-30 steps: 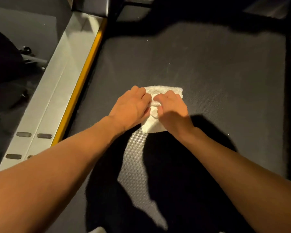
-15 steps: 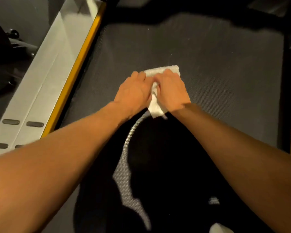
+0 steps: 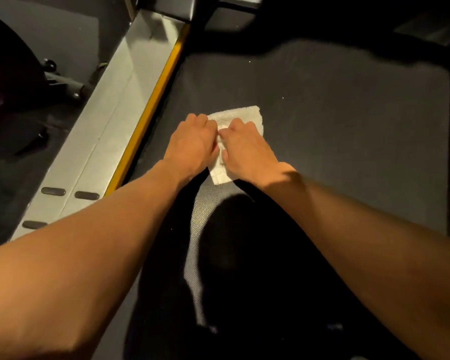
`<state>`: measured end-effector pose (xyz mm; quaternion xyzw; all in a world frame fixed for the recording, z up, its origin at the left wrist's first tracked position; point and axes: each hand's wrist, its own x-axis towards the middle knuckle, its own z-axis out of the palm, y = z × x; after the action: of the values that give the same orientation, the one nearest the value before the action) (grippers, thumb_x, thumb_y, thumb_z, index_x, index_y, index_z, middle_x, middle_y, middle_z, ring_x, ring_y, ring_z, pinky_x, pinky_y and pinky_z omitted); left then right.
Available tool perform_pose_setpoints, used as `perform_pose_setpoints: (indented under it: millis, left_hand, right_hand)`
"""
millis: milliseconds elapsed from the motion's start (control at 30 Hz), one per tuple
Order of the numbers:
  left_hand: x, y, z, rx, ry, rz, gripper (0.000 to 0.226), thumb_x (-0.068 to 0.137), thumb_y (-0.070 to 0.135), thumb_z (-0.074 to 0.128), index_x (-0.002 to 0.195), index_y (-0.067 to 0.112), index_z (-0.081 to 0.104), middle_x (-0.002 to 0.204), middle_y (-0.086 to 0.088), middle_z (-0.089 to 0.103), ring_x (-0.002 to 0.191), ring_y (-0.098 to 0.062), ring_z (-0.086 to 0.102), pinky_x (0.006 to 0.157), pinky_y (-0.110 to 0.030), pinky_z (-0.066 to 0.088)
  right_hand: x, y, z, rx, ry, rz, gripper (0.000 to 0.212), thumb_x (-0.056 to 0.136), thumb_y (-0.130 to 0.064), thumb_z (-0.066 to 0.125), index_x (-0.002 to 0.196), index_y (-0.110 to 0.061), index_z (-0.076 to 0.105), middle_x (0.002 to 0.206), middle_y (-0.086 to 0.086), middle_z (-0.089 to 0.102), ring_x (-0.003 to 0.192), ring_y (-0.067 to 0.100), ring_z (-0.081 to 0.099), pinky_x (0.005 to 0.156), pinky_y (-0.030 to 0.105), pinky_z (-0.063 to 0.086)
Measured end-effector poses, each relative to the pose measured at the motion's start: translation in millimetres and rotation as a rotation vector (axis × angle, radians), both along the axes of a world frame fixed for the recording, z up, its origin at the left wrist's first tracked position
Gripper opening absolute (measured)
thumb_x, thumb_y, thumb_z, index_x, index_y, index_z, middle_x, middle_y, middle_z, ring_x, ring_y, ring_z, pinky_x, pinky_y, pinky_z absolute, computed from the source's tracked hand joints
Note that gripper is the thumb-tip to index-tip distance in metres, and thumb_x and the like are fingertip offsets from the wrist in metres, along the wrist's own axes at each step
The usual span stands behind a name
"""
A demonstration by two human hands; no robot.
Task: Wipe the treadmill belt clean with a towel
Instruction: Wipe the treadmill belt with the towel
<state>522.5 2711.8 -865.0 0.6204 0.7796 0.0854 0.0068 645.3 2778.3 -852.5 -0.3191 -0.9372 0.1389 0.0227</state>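
Note:
A small folded white towel (image 3: 244, 116) lies flat on the dark textured treadmill belt (image 3: 348, 141), left of the belt's middle. My left hand (image 3: 192, 144) and my right hand (image 3: 247, 149) lie side by side on top of it, palms down, pressing it against the belt. They cover most of the towel; only its far edge and a near corner show. My arms' shadow darkens the belt close to me. A few pale specks dot the belt beyond the towel.
A grey side rail (image 3: 107, 136) with a yellow stripe (image 3: 151, 107) runs along the belt's left edge. The treadmill's dark front housing (image 3: 229, 14) stands at the far end. Dark gym equipment (image 3: 13, 89) sits on the floor to the left.
Both hands have slid the towel along the belt, forward and a little leftward toward the yellow stripe. They stay pressed together on it throughout.

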Motion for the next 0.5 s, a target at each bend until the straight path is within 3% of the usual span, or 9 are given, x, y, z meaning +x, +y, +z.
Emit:
perform_pose_setpoints:
  millis: [167, 267, 400, 500]
  left_hand:
    - [3, -31, 0, 0.015, -0.003, -0.089, 0.023, 0.090, 0.025, 0.053, 0.101, 0.006, 0.058, 0.100, -0.012, 0.056, 0.093, -0.028, 0.049, 0.076, -0.038, 0.042]
    - [-9, -33, 0, 0.013, 0.025, -0.141, 0.025, 0.091, 0.026, 0.050, 0.102, 0.006, 0.059, 0.098, -0.013, 0.058, 0.090, -0.029, 0.050, 0.076, -0.040, 0.043]
    - [-30, -8, 2, -0.043, 0.072, 0.022, 0.029, 0.096, 0.022, 0.043, 0.112, 0.002, 0.057, 0.105, -0.018, 0.059, 0.096, -0.033, 0.050, 0.081, -0.042, 0.042]
    - [-30, -14, 3, -0.021, 0.083, 0.030, 0.028, 0.093, 0.022, 0.047, 0.109, 0.001, 0.057, 0.104, -0.019, 0.060, 0.094, -0.033, 0.050, 0.079, -0.042, 0.043]
  right_hand:
    - [1, -27, -9, 0.002, -0.025, -0.024, 0.032, 0.096, -0.013, 0.048, 0.128, -0.013, 0.047, 0.123, 0.008, 0.043, 0.109, 0.028, 0.043, 0.074, 0.035, 0.040]
    - [-6, -22, -4, -0.002, -0.005, -0.038, 0.024, 0.096, -0.013, 0.047, 0.119, -0.015, 0.053, 0.118, 0.008, 0.048, 0.108, 0.028, 0.046, 0.072, 0.036, 0.039]
    - [-46, -2, 7, 0.021, 0.006, -0.009, 0.023, 0.096, -0.008, 0.041, 0.114, -0.012, 0.055, 0.118, 0.011, 0.050, 0.109, 0.032, 0.046, 0.070, 0.036, 0.034]
    - [-49, -10, 4, -0.007, 0.026, -0.012, 0.024, 0.096, -0.009, 0.039, 0.115, -0.010, 0.054, 0.119, 0.011, 0.049, 0.107, 0.033, 0.046, 0.071, 0.037, 0.032]
